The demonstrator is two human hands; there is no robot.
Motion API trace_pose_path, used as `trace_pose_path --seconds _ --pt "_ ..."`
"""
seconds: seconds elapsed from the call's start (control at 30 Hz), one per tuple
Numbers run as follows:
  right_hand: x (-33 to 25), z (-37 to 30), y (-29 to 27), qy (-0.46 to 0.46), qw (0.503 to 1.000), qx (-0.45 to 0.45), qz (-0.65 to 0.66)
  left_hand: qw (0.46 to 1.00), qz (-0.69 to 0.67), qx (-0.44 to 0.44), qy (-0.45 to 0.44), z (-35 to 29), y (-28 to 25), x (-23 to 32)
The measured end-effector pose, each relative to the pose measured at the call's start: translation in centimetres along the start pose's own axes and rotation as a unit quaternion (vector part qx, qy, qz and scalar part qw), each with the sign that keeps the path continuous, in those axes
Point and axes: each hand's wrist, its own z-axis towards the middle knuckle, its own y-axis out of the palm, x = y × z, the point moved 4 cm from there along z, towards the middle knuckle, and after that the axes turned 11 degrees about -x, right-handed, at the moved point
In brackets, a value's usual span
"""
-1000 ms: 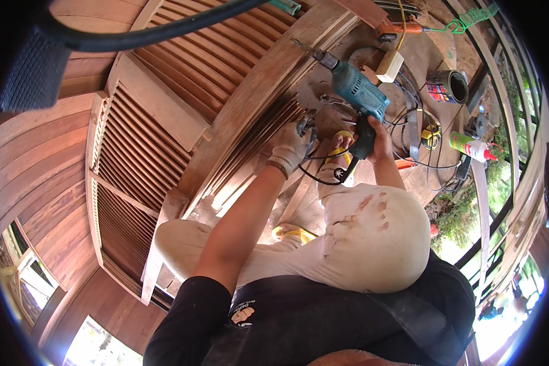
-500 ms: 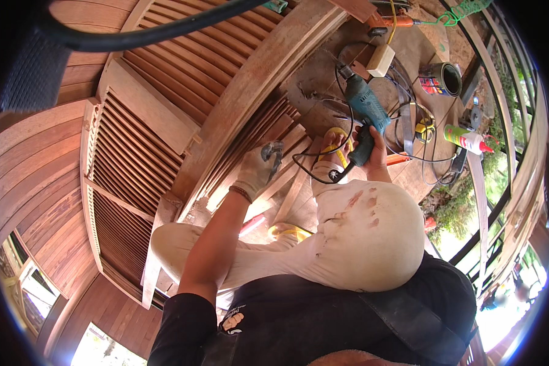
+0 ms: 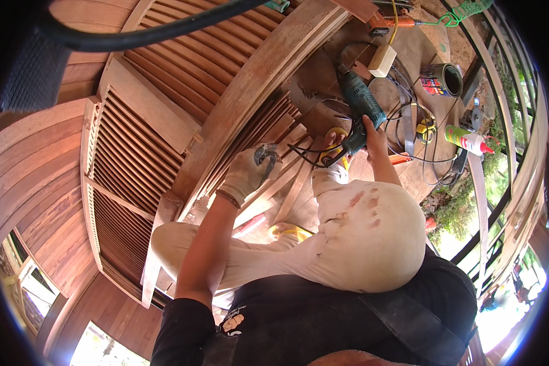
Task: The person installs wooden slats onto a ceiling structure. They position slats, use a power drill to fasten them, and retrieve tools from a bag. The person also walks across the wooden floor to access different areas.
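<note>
My right hand [image 3: 377, 139] is bare and wraps round the handle of a teal corded power drill [image 3: 362, 97]. The drill's front points up and away, over the floor beyond my foot; its tip is hard to make out. A black cord [image 3: 308, 156] loops from the handle's base toward the left. My left hand [image 3: 247, 171] wears a pale work glove with dark fingertips and hovers over wooden strips [image 3: 290, 178]. Its fingers curl together, and whatever they may hold is too small to name. The two hands are apart.
A slatted wooden panel [image 3: 134, 152] and a thick beam [image 3: 250, 79] fill the left. Farther right are an open paint can [image 3: 450, 80], a glue bottle [image 3: 466, 140], a yellow tape measure [image 3: 426, 129], a pale block [image 3: 382, 62] and tangled cords. A metal railing bounds the right side.
The drill has swung slightly left and turned in my right hand. My left hand has shifted a little left, its curled fingers turned more to the right.
</note>
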Motion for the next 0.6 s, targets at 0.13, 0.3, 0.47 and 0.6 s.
trace_pose_path --seconds 0.13,0.3,0.47,0.6 --pt "-2.1 -1.3 -0.6 -0.032 0.987 0.076 -0.138 0.998 0.055 -0.021 0.022 -1.4 -0.5 1.6" --pt "-1.4 1.8 -3.7 -0.171 0.899 0.211 -0.343 0.991 -0.077 0.054 0.092 -3.4 -3.3 0.5" --pt "-3.7 -1.3 -2.9 -0.259 0.86 0.277 -0.343 0.896 -0.15 0.418 -0.006 -6.0 -16.9 2.5" --pt "-8.7 -4.8 1.9 -0.38 0.825 0.215 -0.359 0.828 0.063 0.475 -0.292 -3.0 -21.0 -2.1"
